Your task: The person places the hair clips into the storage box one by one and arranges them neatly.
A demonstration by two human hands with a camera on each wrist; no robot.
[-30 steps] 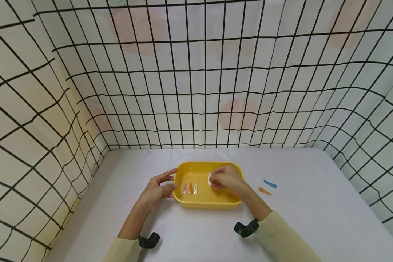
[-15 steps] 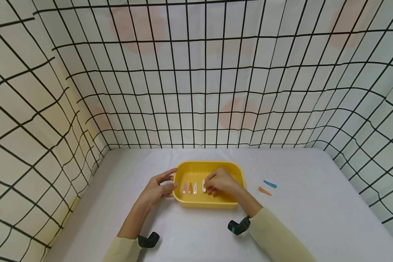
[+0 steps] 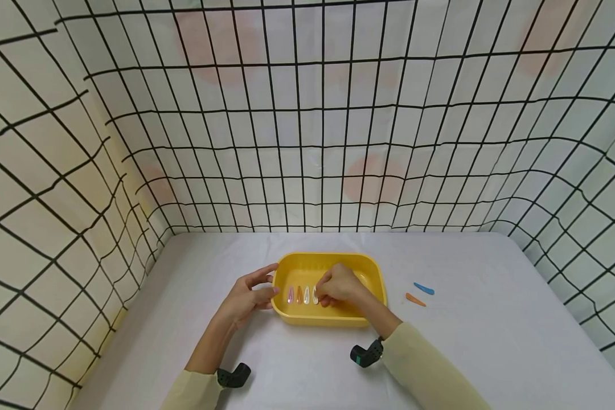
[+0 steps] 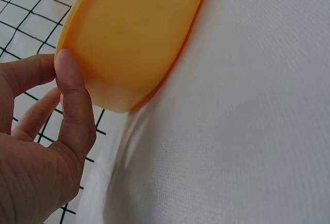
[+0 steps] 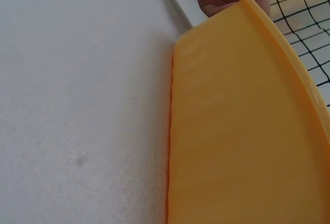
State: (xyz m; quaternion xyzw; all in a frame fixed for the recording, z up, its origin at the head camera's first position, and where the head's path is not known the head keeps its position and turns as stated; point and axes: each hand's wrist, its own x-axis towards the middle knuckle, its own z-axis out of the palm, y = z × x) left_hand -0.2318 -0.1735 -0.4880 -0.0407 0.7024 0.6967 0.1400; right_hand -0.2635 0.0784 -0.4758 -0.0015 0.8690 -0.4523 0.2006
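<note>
In the head view, my left hand [image 3: 243,297] holds the left end of a yellow tray [image 3: 328,322]; in the left wrist view its thumb [image 4: 69,72] and index finger pinch the rim. Inside the tray, my right hand [image 3: 340,283] pinches a white snap hair clip [image 3: 315,294] at the tray floor, its fingers partly covering it. To the left of that clip lie a pink hair clip [image 3: 290,294], an orange hair clip [image 3: 299,294] and another white hair clip [image 3: 306,295], upright in a row. The right wrist view shows mainly the tray's outer wall [image 5: 237,115], which hides my right hand.
Right of the tray, a blue hair clip [image 3: 423,288] and an orange hair clip [image 3: 415,299] lie on the white tablecloth [image 3: 492,330]. White walls with a black grid [image 3: 322,148] enclose the table at back and sides. Each wrist wears a small black camera.
My right hand has moved left inside the tray with the white hair clip, bringing it beside the row of clips. The left hand keeps its hold on the tray.
</note>
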